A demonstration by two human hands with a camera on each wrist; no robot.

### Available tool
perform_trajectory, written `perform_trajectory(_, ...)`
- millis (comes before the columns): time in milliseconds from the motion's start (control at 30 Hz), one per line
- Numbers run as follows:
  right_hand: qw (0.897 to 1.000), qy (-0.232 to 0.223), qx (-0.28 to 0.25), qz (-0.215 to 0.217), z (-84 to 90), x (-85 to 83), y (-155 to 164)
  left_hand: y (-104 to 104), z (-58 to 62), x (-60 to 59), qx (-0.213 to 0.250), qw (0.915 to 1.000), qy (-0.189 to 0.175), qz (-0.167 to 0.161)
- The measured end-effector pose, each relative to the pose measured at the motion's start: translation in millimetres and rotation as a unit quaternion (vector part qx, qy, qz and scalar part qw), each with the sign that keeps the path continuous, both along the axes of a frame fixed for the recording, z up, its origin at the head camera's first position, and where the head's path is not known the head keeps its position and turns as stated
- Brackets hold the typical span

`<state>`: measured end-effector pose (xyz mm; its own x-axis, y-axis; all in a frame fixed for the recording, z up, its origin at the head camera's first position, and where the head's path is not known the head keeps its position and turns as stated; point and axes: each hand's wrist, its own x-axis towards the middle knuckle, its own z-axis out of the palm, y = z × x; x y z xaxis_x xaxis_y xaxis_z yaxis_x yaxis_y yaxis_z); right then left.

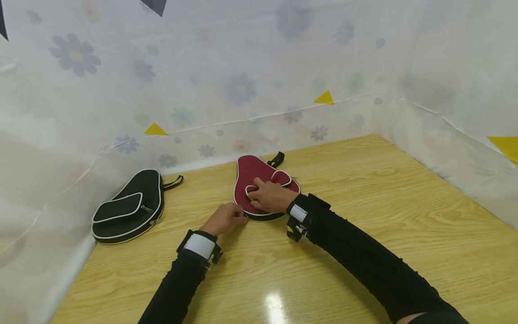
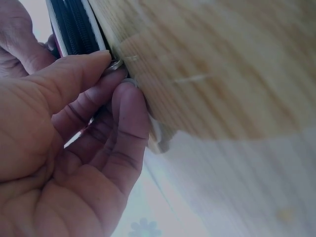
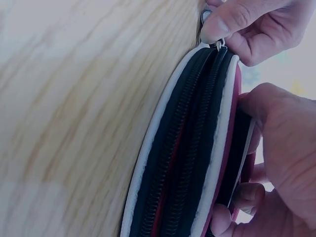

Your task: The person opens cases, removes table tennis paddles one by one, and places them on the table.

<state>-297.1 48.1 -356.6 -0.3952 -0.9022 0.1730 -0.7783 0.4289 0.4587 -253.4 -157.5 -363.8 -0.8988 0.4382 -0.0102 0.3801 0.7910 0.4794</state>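
Note:
A dark red paddle case with white piping lies flat on the wooden table. My right hand rests on top of it and presses it down, fingers spread over its front pocket. In the right wrist view the case's black zipper runs along its edge, partly parted, with my right hand on the red face. My left hand is at the case's near edge and pinches the metal zipper pull between thumb and fingers. That pull shows at the top of the right wrist view.
A black paddle case with a front pocket and a wrist strap lies at the table's left, against the flowered cloth wall. The cloth closes off the back, left and right sides. Bare tabletop extends to the right and front.

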Motion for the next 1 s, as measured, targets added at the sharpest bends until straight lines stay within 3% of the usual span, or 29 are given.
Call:
perform_trajectory(200, 0.996, -0.08, -0.049, -0.004, 1.0, -0.4, 1, 0, 0.1, 0.0, 0.002, 1.0, 0.001, -0.003)
perform_trajectory(267, 0.989, -0.121, -0.082, -0.011, 1.2, -0.7, 2, -1, 0.2, -0.2, 0.003, 1.0, 0.004, -0.005)
perform_trajectory(433, 0.978, -0.171, -0.117, -0.017, 0.2, -2.6, 6, -1, 0.0, -0.6, 0.005, 0.9999, 0.008, -0.011)
perform_trajectory(700, 0.977, -0.156, -0.141, -0.032, -3.6, -1.9, 4, -1, 0.6, -0.4, 0.012, 0.9999, 0.0, -0.007)
perform_trajectory(767, 0.975, -0.15, -0.153, -0.058, -4.1, 1.0, -1, -1, 1.1, -0.1, 0.013, 0.9999, -0.002, -0.004)
perform_trajectory(833, 0.966, -0.166, -0.165, -0.109, -3.1, 5.0, -9, 0, 1.0, 0.7, 0.015, 0.9999, 0.003, -0.005)
perform_trajectory(1000, 0.918, -0.236, -0.184, -0.259, 5.2, 13.1, -37, 0, -0.6, 2.3, 0.014, 0.9996, 0.022, -0.015)
